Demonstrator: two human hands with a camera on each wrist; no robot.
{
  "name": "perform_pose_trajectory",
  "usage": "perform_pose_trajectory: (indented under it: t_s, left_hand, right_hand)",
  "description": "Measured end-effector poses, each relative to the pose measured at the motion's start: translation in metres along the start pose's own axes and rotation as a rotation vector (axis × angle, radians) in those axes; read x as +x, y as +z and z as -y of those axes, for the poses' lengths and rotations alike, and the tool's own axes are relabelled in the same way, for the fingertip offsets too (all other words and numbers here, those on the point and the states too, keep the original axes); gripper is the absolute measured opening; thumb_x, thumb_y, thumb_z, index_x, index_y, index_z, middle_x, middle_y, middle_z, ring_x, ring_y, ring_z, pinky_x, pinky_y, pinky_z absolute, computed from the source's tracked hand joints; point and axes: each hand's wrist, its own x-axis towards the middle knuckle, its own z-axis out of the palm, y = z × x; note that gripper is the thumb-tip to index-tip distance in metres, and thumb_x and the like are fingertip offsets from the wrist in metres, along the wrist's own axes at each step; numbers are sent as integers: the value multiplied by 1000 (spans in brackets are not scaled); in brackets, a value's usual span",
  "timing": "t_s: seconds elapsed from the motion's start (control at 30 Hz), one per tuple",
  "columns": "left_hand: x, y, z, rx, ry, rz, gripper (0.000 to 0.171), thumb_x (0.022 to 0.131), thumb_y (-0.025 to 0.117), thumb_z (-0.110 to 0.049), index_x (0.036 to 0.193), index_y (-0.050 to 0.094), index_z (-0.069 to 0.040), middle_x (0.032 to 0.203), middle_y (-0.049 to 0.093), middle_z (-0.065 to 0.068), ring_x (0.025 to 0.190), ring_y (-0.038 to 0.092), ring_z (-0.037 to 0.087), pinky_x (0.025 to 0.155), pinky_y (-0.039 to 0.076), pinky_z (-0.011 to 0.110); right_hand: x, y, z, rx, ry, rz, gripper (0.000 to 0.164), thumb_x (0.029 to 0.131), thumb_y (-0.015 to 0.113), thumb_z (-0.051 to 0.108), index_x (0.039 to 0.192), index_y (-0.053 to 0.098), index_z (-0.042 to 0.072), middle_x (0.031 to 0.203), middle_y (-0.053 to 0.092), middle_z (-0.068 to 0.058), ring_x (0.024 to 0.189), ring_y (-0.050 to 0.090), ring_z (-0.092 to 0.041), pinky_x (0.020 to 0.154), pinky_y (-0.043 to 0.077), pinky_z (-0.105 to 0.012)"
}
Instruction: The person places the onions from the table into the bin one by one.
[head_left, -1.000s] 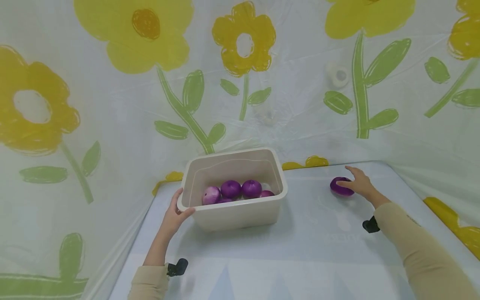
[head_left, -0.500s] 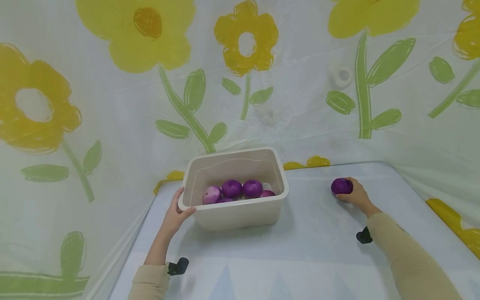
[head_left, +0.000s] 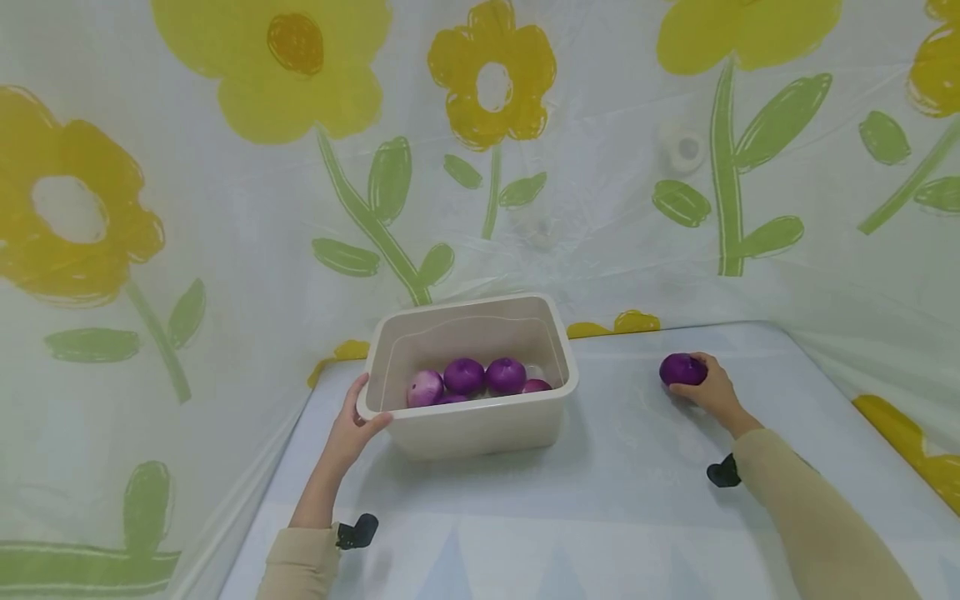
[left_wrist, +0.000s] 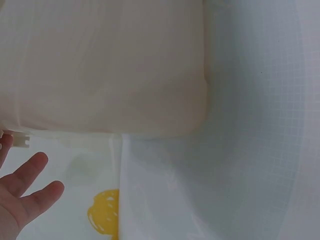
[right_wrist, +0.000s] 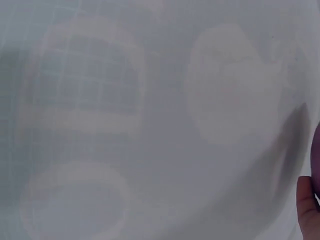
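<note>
In the head view a beige plastic bin [head_left: 472,429] stands on the table, with several purple onions [head_left: 464,377] inside. My left hand [head_left: 347,437] holds the bin's left front corner, thumb over the front rim and fingers at the left side. The left wrist view shows the bin's outer wall [left_wrist: 105,65] and some fingers spread below its rim. Well to the right of the bin, my right hand [head_left: 712,392] grips a single purple onion [head_left: 681,370] from its right side. Only a slice of that onion and my thumb [right_wrist: 306,202] appear in the right wrist view.
A pale cloth covers the table [head_left: 600,517]. Behind it and at both sides hangs a white sheet [head_left: 600,250] printed with yellow flowers. The bin's back edge stands close to the sheet. Dark wrist cameras sit on both forearms.
My right hand has closed round the onion on the right, which has turned and sits at nearly the same spot. My left hand and the bin have stayed put.
</note>
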Motion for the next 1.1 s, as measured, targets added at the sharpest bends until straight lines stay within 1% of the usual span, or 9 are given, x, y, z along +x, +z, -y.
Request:
perform_pose_trajectory:
  t_s: [0.07,0.17,0.3,0.37,0.53,0.63,0.87,1.1]
  left_hand:
    - [0,0,1,4,1,-4,83,85,64,-24,147,9,-18,150,17,19,133,25,40,101,32,56]
    - [0,0,2,13,-8,-13,84,84,65,-27,147,10,-19,150,18,18,133,25,40,100,33,56]
    - [0,0,2,22,-22,-16,84,84,65,-29,147,10,-20,151,17,16,135,23,40,101,32,57]
    - [0,0,2,23,-18,-13,85,84,65,-29,147,9,-20,151,16,17,135,22,40,101,31,57]
    - [0,0,1,0,-2,-2,83,85,64,-25,147,8,-18,150,16,19,134,22,41,101,30,57]
    - [0,0,1,-9,-6,-1,82,86,63,-24,147,9,-19,150,17,18,134,23,40,102,31,56]
    - [0,0,0,14,-28,-2,83,86,63,-27,147,8,-21,151,16,17,134,23,40,101,31,56]
    - [1,1,1,10,-26,0,83,85,64,-26,147,9,-21,151,17,16,134,25,39,101,32,57]
  right_hand:
    - [0,-1,5,15,23,8,89,81,68,27,141,11,-6,141,16,-36,126,19,-53,100,24,-65]
    - [0,-4,12,24,30,18,90,82,67,31,142,9,-4,142,14,-35,126,18,-53,99,25,-66]
    - [-1,-9,19,18,-3,28,90,83,66,34,143,10,-2,142,15,-34,126,20,-53,99,26,-66]
    - [-3,-11,22,18,-15,33,90,82,66,36,143,10,0,142,16,-34,125,21,-53,99,26,-66]
    - [-9,-18,33,40,-37,52,91,82,66,37,143,8,2,143,16,-34,125,21,-53,98,27,-66]
    - [-11,-22,40,40,-65,52,89,83,66,36,143,9,2,142,17,-34,125,22,-53,98,27,-66]
    - [-15,-29,71,14,-113,53,85,84,64,37,143,12,4,142,19,-32,124,25,-53,96,31,-65]
    - [-18,-34,106,-13,-185,33,79,84,65,32,141,17,4,142,24,-30,123,29,-51,95,33,-64]
